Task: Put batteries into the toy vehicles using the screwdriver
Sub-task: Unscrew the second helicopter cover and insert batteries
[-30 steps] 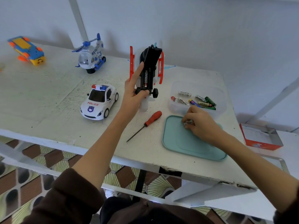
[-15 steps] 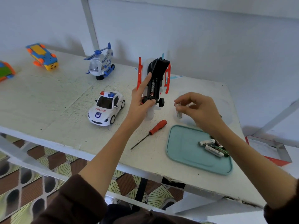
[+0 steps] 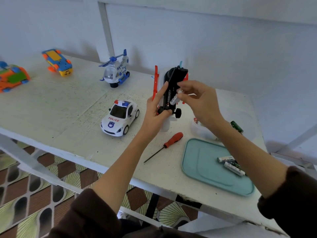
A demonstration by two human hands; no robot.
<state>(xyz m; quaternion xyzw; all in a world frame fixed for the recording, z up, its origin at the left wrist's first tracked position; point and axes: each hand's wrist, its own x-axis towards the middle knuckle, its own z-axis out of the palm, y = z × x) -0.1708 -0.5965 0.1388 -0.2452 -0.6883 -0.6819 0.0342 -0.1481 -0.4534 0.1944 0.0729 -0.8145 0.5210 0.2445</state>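
Left hand grips the upturned black-and-red toy vehicle above the white desk, fingers wrapped round it; right hand fingers pinch a white AA battery at its open bay.

The red-and-black toy vehicle is held upright above the table, underside facing out, an Eveready battery seated in its open compartment and a white battery at the slot. The red-handled screwdriver lies on the tabletop; spare batteries rest on the teal lid.

Right forearm hides most of the clear battery tub; orange toy is cropped by the left edge.
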